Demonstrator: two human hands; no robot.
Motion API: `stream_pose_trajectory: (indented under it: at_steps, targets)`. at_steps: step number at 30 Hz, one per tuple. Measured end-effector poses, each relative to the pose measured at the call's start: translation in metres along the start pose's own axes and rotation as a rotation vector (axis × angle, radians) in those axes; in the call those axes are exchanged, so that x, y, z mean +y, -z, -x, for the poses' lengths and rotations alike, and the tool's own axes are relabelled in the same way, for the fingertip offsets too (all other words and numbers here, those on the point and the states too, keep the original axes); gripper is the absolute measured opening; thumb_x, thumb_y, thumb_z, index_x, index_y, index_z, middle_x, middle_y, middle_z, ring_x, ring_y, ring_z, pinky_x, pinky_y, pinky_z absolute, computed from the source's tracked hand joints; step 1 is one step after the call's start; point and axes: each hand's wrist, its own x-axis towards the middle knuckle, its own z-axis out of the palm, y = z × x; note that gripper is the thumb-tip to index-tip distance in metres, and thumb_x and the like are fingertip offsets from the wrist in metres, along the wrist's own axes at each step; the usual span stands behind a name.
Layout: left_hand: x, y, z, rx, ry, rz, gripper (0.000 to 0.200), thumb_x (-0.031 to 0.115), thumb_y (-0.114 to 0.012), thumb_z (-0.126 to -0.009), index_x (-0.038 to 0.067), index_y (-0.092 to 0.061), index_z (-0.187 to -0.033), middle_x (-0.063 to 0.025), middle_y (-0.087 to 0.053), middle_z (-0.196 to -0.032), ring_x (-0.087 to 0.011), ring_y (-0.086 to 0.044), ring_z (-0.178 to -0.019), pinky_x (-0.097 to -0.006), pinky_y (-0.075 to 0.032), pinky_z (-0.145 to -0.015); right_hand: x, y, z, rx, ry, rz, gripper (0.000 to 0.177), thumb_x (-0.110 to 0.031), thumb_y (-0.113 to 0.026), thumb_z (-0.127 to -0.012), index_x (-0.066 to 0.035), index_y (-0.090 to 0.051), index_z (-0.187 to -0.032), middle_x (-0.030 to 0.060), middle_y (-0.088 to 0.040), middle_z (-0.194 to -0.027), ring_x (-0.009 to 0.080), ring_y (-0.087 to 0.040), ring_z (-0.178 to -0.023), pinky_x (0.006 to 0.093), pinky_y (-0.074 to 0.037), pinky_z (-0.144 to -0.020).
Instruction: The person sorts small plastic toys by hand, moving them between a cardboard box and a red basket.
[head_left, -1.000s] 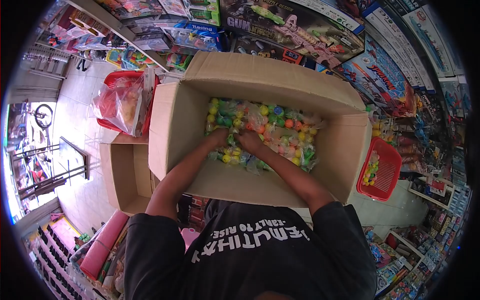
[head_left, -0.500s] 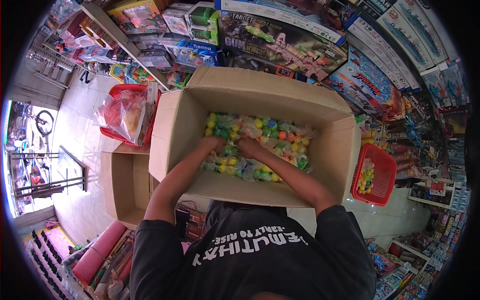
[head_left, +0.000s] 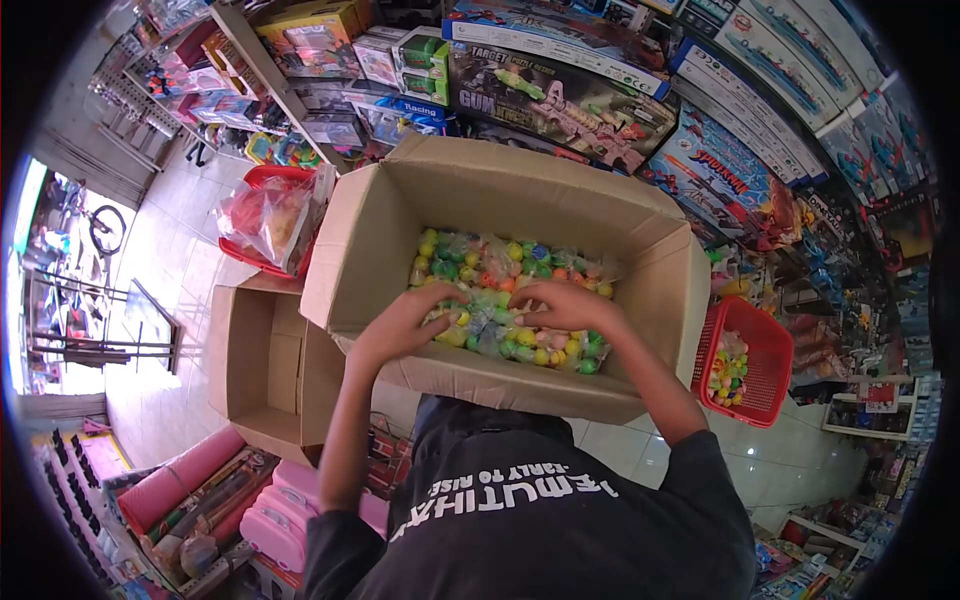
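A large cardboard box [head_left: 530, 185] stands in front of me with its flaps spread. Inside lie clear plastic bags of small colourful balls [head_left: 540, 345], mostly yellow and green with some orange. My left hand [head_left: 408, 318] hovers low over the bags on the left, thumb and fingers curved and apart. Facing it, my right hand [head_left: 568, 305] is also open, its fingers and thumb spread above the bags. Between the two hands sits a clear bag [head_left: 487, 318] with green and yellow balls.
A red basket [head_left: 770, 385] with more small balls stands on the right. To the left are a smaller cardboard box [head_left: 240, 360] and a red basket [head_left: 240, 255] of plastic bags. Toy boxes [head_left: 560, 100] fill the shelves behind; pink cases [head_left: 280, 520] lie at lower left.
Both hands have risen from among the bags and moved toward me, going from closed to spread fingers. My forearms have swung outward, and the view has shifted slightly.
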Motion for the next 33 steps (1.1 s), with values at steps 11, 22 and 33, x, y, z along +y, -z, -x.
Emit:
stream_pose_trajectory:
  at_steps: [11, 22, 33]
  targets:
    - [-0.017, -0.093, 0.125, 0.064, 0.201, 0.798, 0.016, 0.01, -0.05, -0.088, -0.001, -0.056, -0.098, -0.0074, -0.06, -0.096, -0.0147, -0.055, -0.092, -0.0293, -0.043, -0.083, -0.108, -0.093, 0.145, 0.215, -0.24, -0.823, 0.024, -0.02, -0.051, -0.088, -0.002, -0.056, -0.104, 0.0033, -0.062, -0.082, 0.0084, -0.058, -0.076, 0.0196, -0.043, -0.057]
    - [-0.255, -0.264, 0.158, -0.353, 0.494, 0.144, 0.035, 0.032, -0.055, -0.08, 0.001, -0.06, -0.095, -0.0129, -0.064, -0.083, -0.0192, -0.061, -0.073, -0.0323, -0.048, -0.067, 0.064, -0.325, 0.135, 0.476, -0.701, -1.107, 0.031, -0.036, -0.058, -0.082, -0.012, -0.058, -0.102, 0.0012, -0.06, -0.093, 0.0117, -0.057, -0.084, 0.0283, -0.047, -0.066]
    - [-0.265, -0.326, 0.163, -0.419, 0.758, 0.303, 0.036, 0.033, -0.057, -0.079, 0.003, -0.06, -0.097, -0.009, -0.062, -0.085, -0.0193, -0.055, -0.07, -0.0311, -0.043, -0.054, 0.108, -0.489, 0.257, 1.329, -1.174, -1.492, 0.021, -0.027, -0.055, -0.081, -0.011, -0.055, -0.095, 0.0048, -0.06, -0.091, 0.0171, -0.058, -0.084, 0.0336, -0.046, -0.069]
